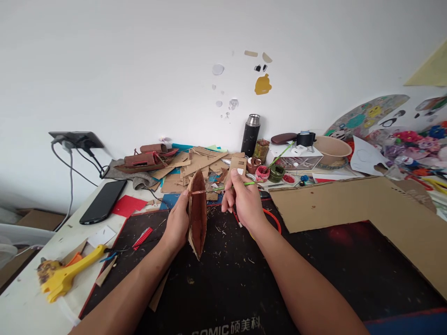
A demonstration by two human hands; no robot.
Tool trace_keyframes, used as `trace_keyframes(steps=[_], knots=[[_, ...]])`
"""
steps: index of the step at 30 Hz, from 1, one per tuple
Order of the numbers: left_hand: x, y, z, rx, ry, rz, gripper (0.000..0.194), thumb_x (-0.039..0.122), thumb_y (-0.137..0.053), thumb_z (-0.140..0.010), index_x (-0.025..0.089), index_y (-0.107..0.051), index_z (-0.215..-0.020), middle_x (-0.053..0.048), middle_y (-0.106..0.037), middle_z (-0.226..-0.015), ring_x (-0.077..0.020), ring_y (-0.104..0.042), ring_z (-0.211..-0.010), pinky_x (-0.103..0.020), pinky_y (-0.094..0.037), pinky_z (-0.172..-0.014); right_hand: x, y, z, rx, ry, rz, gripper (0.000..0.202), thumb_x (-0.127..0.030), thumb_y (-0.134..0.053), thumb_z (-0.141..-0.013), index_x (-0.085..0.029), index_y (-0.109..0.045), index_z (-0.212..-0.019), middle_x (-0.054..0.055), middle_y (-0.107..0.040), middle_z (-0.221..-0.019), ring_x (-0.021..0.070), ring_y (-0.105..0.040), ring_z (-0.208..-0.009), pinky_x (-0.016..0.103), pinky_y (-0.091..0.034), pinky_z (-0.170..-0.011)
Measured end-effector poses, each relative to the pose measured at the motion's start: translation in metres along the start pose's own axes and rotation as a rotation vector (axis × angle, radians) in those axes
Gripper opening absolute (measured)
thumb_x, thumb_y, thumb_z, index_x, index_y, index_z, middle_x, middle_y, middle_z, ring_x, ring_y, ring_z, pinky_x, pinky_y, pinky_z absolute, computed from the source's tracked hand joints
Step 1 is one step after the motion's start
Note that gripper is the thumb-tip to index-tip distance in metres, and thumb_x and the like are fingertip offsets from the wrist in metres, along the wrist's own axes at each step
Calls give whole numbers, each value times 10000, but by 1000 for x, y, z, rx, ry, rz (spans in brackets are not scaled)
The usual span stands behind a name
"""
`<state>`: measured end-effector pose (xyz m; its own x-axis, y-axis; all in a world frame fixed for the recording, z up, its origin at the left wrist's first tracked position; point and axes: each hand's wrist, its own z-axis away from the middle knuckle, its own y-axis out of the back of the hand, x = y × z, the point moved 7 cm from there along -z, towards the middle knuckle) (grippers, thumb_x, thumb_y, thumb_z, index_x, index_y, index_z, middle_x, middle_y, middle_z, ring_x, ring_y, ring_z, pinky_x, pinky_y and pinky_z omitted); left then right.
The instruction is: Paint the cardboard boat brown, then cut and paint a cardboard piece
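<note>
My left hand [178, 218] is closed around the side of a small cardboard boat hull [199, 214], held upright on end over the dark mat. The hull's hollow inside is coated reddish brown, while its outer edge shows bare cardboard. Pinched in my right hand [244, 197] is a thin green paintbrush [218, 189]. The brush's reddish tip touches the hull's left rim, close to my left fingers. Beyond my right hand stand open paint jars, one brown [253, 164], one pink-red [262, 173] and one dark green [277, 173].
A finished-looking brown model boat [146, 160] sits at the back left beside heaped cardboard scraps [199, 165]. A yellow glue gun [70, 274] and a black phone [103, 201] lie on the left. A large cardboard sheet [335, 204] covers the right. A black thermos [251, 135] stands by the wall.
</note>
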<state>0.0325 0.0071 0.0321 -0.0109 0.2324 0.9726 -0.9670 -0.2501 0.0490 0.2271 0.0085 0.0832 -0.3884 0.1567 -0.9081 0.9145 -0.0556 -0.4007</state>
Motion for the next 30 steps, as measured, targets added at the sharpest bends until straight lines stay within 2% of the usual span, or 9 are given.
trace_keyframes(steps=[7, 12, 15, 19, 25, 30], knots=[[12, -3, 7, -25, -16, -148, 451, 522, -520, -1049, 226, -839, -1172, -78, -800, -1303, -366, -619, -1381, -427, -455, -1172, -6, 6, -1, 78, 25, -8, 589, -780, -694, -890, -216, -601, -744, -63, -544, -446, 133, -613, -347, 186, -307, -309], [3, 1, -2, -7, -86, -61, 417, 555, -588, -1012, 256, -846, -1146, -57, -818, -1252, -364, -642, -1345, -422, -467, -1165, -4, 0, 0, 10, 12, 14, 598, -774, -663, -919, -221, -585, -704, -87, -445, -384, 129, -561, -298, 194, -287, -294], [-4, 2, -6, -24, -97, -58, 464, 602, -573, -1011, 248, -842, -1145, -63, -815, -1253, -369, -638, -1349, -431, -459, -1175, -4, 1, 0, 17, 14, 22, 592, -772, -661, -921, -222, -580, -719, -80, -474, -403, 129, -573, -313, 193, -287, -303], [-4, 2, -7, -36, -128, -114, 494, 602, -548, -1027, 237, -816, -1224, -85, -754, -1394, -365, -569, -1442, -440, -373, -1247, -8, 4, 0, 55, 41, 34, 592, -787, -659, -911, -220, -590, -753, -62, -540, -447, 130, -605, -349, 190, -304, -314], [-2, 5, -10, -20, -201, -145, 530, 622, -526, -1033, 247, -764, -1324, -101, -691, -1490, -359, -531, -1483, -469, -321, -1281, -14, -4, 6, -5, 62, 104, 587, -768, -640, -940, -223, -583, -729, -85, -477, -421, 116, -561, -317, 192, -332, -319], [0, 5, -9, -14, -233, -173, 509, 572, -554, -1033, 257, -738, -1388, -103, -648, -1549, -357, -497, -1517, -466, -299, -1292, -18, -3, 7, 18, 94, 98, 581, -761, -634, -949, -221, -590, -741, -65, -529, -447, 122, -591, -348, 189, -331, -323]])
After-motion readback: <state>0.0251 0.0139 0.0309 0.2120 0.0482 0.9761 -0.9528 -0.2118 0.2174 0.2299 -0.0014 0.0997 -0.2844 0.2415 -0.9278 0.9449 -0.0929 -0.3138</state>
